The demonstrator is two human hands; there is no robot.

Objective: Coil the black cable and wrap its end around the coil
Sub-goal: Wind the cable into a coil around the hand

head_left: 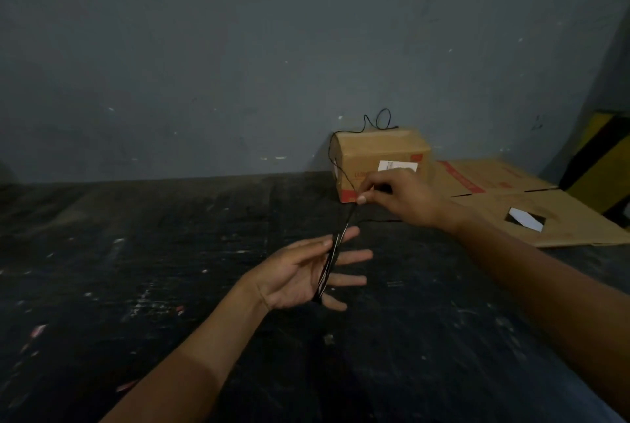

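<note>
The black cable (330, 262) runs in several strands across the palm of the left hand (306, 272), and the strands lie side by side, close together. This hand is wide open, with the fingers spread and the palm turned up and to the right; it closes on nothing, it only serves as a frame for the loops. It seems that the spread fingers keep the loops long and even, so that they do not slip into a tangle.

The right hand (405, 197) is above and farther away, over the dark table (170, 252). Its thumb and first finger are pinched on the cable, and the other fingers are curled. From this pinch the cable goes down to the left hand, and this part looks tight. Probably the right hand keeps the cable tight in order to guide the next turn.

The free part of the cable goes up from the pinch, over the edge of a small cardboard box (381, 163) at the wall, and makes a loose curl on top of it. So a good length is not yet coiled, and wrapping the end is judged to be still far.

The box carries a white label and red printing, but the writing is too blurred to read. Beside it lies flat cardboard (511, 204) with a red stripe, also not readable.
</note>
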